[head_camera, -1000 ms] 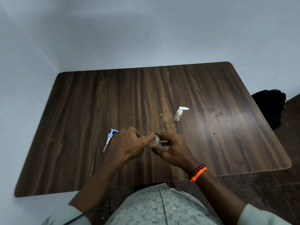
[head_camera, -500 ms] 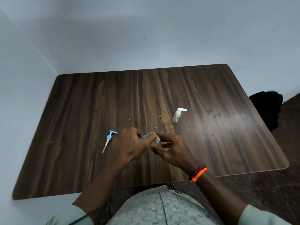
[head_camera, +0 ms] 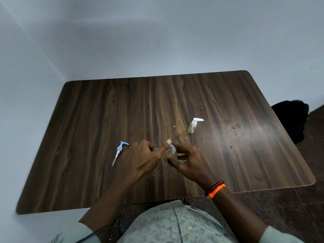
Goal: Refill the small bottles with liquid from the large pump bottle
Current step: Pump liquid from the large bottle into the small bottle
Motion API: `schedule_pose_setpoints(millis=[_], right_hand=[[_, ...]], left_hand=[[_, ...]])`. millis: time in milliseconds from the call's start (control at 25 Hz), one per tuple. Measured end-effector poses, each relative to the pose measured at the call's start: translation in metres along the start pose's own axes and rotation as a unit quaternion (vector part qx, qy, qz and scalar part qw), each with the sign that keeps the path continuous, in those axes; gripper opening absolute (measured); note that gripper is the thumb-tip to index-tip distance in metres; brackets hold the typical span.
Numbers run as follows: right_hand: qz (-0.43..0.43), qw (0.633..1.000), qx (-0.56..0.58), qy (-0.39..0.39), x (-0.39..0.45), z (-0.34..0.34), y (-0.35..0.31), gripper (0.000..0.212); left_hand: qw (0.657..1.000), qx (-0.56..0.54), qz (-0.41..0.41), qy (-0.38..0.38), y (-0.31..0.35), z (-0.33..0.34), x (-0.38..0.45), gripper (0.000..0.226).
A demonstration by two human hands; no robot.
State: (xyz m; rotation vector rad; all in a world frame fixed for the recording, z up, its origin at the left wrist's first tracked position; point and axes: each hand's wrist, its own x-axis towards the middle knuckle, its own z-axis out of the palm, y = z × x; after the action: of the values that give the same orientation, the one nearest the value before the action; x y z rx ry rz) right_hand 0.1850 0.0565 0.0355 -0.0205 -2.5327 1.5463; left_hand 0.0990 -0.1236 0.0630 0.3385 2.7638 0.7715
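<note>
A small clear bottle (head_camera: pixel 171 151) is gripped between both hands over the near middle of the wooden table (head_camera: pixel 105 111). My right hand (head_camera: pixel 189 160) wraps its lower body. My left hand (head_camera: pixel 142 156) presses against its neck, thumb raised beside it, with a bit of a blue part (head_camera: pixel 155 149) showing under the fingers. A second small clear bottle with a white pump top (head_camera: pixel 192 126) stands apart, further back and to the right. A loose blue pump head with its white tube (head_camera: pixel 119 152) lies on the table left of my left hand. No large bottle shows.
A dark bag (head_camera: pixel 292 120) sits on the floor past the table's right edge. White walls close the back and left sides. Small crumbs and stains dot the table near the middle and right.
My left thumb has lifted up beside the bottle's neck. Both hands stay at the same spot on the bottle. The view has shifted slightly.
</note>
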Motion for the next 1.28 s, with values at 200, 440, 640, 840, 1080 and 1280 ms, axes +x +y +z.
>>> schedule_pose_setpoints(millis=[200,440,640,840,1080,1280], right_hand=[[-0.001,1.000,-0.007,0.016,0.002,-0.004,-0.006,0.034],[-0.008,1.000,-0.025,-0.008,-0.002,0.004,-0.004,0.036],[-0.006,1.000,-0.023,0.017,0.000,-0.003,-0.007,0.035],[-0.002,0.999,-0.036,-0.012,-0.004,0.002,-0.004,0.038],[0.006,1.000,-0.007,0.013,-0.002,-0.003,-0.009,0.032],[-0.012,1.000,-0.026,0.003,0.001,-0.006,-0.015,0.034]], left_hand=[[1.000,-0.001,0.007,-0.002,-0.003,-0.001,0.000,0.097],[0.999,0.044,0.015,0.014,0.000,-0.002,-0.002,0.086],[1.000,0.015,0.016,0.002,-0.003,-0.004,-0.004,0.100],[0.999,0.047,0.018,0.010,0.004,-0.005,-0.006,0.082],[0.999,0.025,0.022,0.000,0.002,-0.008,-0.002,0.106],[0.999,0.007,0.035,-0.015,0.002,-0.012,0.002,0.099]])
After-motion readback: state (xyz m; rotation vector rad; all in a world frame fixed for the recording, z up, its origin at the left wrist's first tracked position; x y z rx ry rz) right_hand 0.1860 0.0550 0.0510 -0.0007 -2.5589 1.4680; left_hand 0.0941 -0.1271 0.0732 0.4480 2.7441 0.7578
